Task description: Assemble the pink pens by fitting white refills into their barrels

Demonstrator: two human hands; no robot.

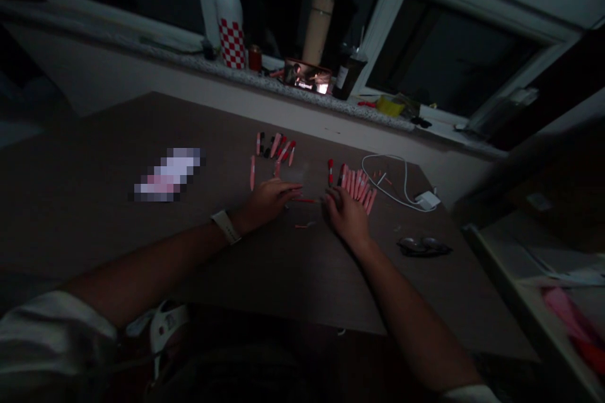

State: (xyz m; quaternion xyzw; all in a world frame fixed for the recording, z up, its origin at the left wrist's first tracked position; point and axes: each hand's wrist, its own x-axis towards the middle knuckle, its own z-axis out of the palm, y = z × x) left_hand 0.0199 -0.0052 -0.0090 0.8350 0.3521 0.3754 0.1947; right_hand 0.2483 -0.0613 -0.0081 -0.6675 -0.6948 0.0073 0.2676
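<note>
Over the table, my left hand [274,196] points its fingers to the right, thumb and fingers closed at the left end of a thin red stick [307,201]. My right hand [348,215] has bent, closed fingers close to the stick's other end; what they hold is too dark to make out. Beyond my right hand lies a row of pink pen-like tubes [357,180], with a red one [330,171] beside it. Past my left hand is a loose group of pink, red and black tubes [280,146], plus a single pink tube [252,171]. A small reddish piece [301,225] lies nearer me.
To the right are a white cable [406,179], a charger [428,200] and glasses [424,245]. A blurred-out light patch [169,174] is on the left. Along the sill stand a checkered bottle [232,38], a beige flask [317,28], a lit phone [307,77] and a dark cup [348,75].
</note>
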